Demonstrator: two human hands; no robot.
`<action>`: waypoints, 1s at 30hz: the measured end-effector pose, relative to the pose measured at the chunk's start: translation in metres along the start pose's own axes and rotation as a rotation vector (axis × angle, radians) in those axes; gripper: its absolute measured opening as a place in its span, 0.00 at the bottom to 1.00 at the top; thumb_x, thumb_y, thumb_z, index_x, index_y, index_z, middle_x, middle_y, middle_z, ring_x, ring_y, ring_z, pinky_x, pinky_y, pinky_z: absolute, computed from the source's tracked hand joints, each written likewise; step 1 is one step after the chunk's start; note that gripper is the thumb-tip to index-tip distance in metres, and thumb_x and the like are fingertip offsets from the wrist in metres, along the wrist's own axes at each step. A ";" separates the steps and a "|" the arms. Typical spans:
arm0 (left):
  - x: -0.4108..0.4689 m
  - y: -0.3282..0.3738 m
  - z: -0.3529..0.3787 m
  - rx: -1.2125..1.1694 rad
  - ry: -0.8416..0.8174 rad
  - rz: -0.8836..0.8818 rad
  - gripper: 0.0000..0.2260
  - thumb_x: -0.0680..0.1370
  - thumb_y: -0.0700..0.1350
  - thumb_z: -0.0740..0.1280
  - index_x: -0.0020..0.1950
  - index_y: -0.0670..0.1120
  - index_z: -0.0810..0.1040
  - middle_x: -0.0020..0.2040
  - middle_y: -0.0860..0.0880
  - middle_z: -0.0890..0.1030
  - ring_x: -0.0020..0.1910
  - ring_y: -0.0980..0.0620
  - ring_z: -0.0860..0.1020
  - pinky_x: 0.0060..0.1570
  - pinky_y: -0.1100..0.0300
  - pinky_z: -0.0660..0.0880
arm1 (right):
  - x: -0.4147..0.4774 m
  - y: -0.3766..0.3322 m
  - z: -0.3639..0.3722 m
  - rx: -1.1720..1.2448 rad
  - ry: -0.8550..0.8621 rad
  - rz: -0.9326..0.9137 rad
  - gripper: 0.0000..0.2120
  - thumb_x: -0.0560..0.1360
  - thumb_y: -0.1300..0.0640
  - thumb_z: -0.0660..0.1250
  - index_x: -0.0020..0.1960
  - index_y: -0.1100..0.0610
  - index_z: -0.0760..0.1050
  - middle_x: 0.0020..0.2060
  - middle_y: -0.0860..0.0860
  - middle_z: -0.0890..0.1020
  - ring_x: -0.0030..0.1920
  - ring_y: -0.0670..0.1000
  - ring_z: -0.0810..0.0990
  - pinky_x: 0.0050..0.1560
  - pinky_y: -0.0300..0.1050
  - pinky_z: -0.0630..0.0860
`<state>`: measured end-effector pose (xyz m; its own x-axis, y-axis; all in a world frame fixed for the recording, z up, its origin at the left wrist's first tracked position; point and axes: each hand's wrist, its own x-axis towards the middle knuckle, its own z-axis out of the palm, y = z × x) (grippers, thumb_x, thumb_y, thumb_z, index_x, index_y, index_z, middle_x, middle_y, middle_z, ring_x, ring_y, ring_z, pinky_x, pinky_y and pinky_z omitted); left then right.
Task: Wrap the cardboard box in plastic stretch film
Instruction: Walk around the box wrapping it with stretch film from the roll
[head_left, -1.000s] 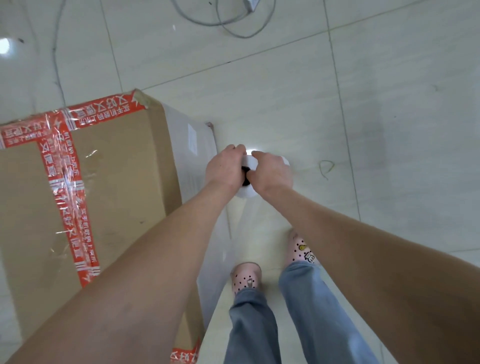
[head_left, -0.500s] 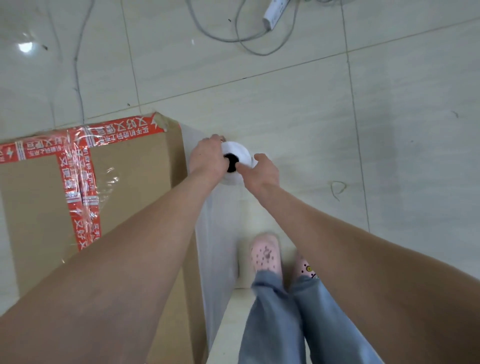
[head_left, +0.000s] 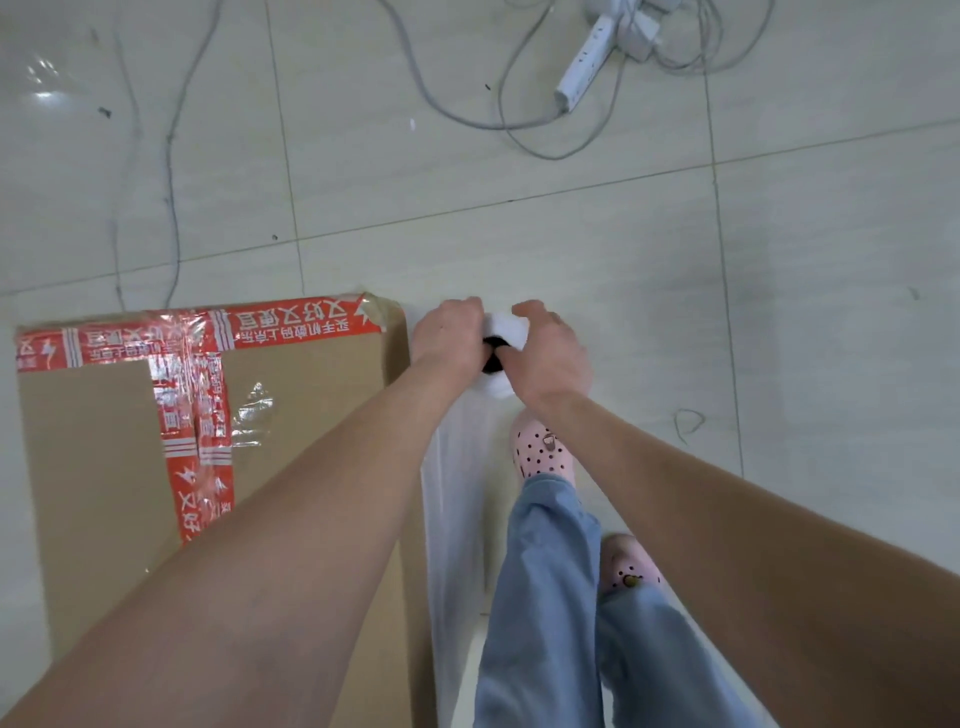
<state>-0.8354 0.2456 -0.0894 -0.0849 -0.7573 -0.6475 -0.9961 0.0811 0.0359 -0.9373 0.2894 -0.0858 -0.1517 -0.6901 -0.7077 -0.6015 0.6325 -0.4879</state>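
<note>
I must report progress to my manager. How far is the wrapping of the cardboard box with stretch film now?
Done: stretch film lies along the right side of the cardboard box. In hand: the left hand and right hand grip the film roll, upright near the far right corner. Left: likely rounding that corner onto the far side; the other sides are out of view.

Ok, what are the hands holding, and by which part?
Both hold the stretch film roll by its top end: left hand on its left side, right hand on its right.
</note>
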 end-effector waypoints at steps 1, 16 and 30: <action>0.003 0.000 -0.004 -0.018 -0.010 -0.024 0.10 0.75 0.42 0.65 0.55 0.41 0.74 0.54 0.41 0.78 0.53 0.40 0.77 0.41 0.56 0.69 | 0.002 0.001 0.002 0.099 -0.006 0.077 0.26 0.74 0.53 0.67 0.70 0.51 0.64 0.61 0.51 0.75 0.59 0.55 0.76 0.53 0.48 0.74; 0.026 -0.018 -0.015 -0.174 0.122 0.116 0.11 0.73 0.39 0.64 0.56 0.44 0.76 0.51 0.45 0.76 0.49 0.42 0.76 0.45 0.52 0.74 | 0.029 -0.030 0.000 -0.001 0.086 0.045 0.11 0.69 0.60 0.61 0.49 0.50 0.76 0.40 0.51 0.80 0.44 0.57 0.78 0.38 0.46 0.74; 0.042 -0.018 -0.033 -0.523 0.201 -0.288 0.12 0.74 0.40 0.65 0.56 0.42 0.72 0.55 0.43 0.73 0.51 0.43 0.76 0.41 0.55 0.68 | 0.056 -0.066 -0.013 -0.231 0.125 -0.065 0.16 0.75 0.59 0.63 0.62 0.53 0.66 0.56 0.52 0.71 0.50 0.56 0.75 0.40 0.46 0.66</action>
<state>-0.8215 0.1908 -0.0923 0.2360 -0.8125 -0.5330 -0.8562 -0.4332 0.2814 -0.9162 0.2041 -0.0861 -0.1939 -0.7738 -0.6030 -0.7739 0.4984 -0.3907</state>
